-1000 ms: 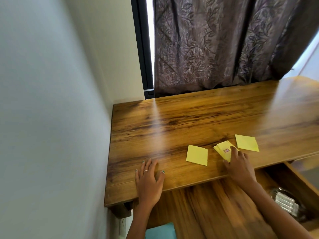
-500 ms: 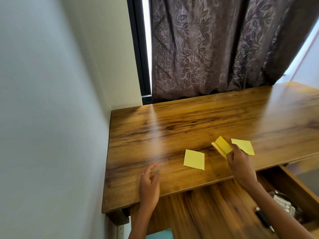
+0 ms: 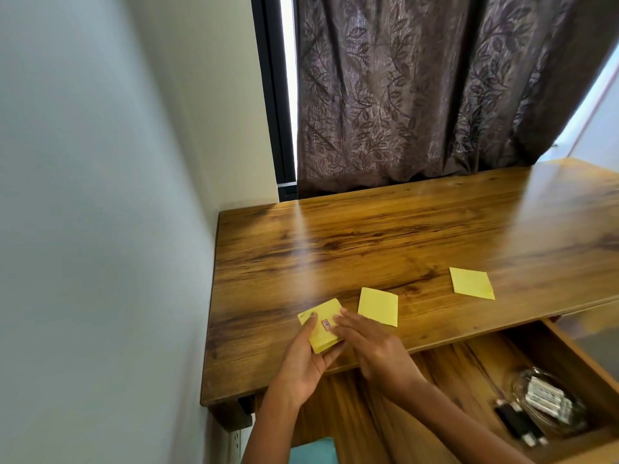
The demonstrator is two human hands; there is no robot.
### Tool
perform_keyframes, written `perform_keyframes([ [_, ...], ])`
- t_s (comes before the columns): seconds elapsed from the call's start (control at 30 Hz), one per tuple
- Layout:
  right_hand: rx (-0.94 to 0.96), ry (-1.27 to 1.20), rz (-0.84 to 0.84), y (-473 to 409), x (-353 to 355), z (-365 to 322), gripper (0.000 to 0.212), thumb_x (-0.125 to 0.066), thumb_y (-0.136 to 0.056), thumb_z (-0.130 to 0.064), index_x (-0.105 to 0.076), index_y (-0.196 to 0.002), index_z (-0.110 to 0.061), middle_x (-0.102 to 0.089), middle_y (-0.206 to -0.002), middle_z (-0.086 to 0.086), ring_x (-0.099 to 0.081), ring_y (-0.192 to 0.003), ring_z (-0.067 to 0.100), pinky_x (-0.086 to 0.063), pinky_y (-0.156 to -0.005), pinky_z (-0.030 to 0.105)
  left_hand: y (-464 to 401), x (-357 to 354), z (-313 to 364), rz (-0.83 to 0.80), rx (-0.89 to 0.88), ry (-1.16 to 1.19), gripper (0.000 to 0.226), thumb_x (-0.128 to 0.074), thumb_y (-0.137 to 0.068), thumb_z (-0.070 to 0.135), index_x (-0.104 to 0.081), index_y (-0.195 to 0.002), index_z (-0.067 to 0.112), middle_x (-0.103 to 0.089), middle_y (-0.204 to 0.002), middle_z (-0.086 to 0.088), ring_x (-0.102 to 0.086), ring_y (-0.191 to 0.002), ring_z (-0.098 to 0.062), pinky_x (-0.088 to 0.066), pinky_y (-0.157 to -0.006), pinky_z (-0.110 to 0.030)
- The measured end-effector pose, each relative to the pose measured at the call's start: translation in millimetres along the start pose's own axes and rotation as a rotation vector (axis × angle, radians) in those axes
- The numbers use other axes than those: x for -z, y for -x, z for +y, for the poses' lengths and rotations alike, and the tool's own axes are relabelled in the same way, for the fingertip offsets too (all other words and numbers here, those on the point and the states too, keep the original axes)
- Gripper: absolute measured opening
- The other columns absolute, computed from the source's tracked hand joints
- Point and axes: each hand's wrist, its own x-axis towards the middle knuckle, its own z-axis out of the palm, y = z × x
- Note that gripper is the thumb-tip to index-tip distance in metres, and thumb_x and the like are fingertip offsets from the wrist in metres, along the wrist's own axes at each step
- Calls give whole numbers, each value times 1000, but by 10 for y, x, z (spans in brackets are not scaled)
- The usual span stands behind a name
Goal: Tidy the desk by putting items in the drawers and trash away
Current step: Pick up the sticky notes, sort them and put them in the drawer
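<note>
Yellow notes [image 3: 377,307] on brown woodgrain desk [image 3: 402,236]; leaf-patterned purple-grey curtain [image 3: 418,85].

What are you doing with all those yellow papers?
A person is tidying a wooden desk. Both hands hold a small pad of yellow sticky notes just above the near edge of the desk: the left hand cups it from below and the right hand rests on its side. Two loose yellow notes lie flat on the desk, one right beside the hands and one farther right. A drawer under the desk is open, with a few things already inside.
</note>
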Motion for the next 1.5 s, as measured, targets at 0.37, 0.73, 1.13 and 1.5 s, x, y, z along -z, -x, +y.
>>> perform_keyframes([
  [0.37,-617,110,-445,-126,33,557,57,-44,-94,-46,-28,-145,-23,-18,-156,0,-13,-143,20,-16,-115,40,-151,176,-7,203,-60,-200,16,-52,-94,8,-54,-110,7,-63,-109,-19,-61,-99,-29,-53,-81,-49],
  [0.73,-447,400,-491,-189,-33,714,56,-41,-100,-23,-14,-147,-10,-54,-132,13,-52,-121,26,-52,-92,36,-173,218,-20,171,-58,-232,29,-52,-94,10,-51,-123,6,-62,-115,-20,-62,-102,-29,-55,-81,-48],
  [1.13,-558,29,-107,-227,70,341,43,-48,-93,-10,-47,-135,-19,-65,-113,1,-66,-85,18,-58,-68,35,-163,215,-4,149,-48,-137,20,-52,-94,14,-53,-114,8,-63,-112,-23,-61,-102,-32,-52,-84,-51],
  [1.5,-377,138,-328,-380,-149,-482,43,-72,-76,-24,-61,-115,-11,-64,-103,6,-62,-94,20,-53,-67,29,-144,290,-56,3,-129,-211,48,-37,-88,53,-61,-113,19,-70,-107,-10,-63,-97,-20,-49,-81,-37],
])
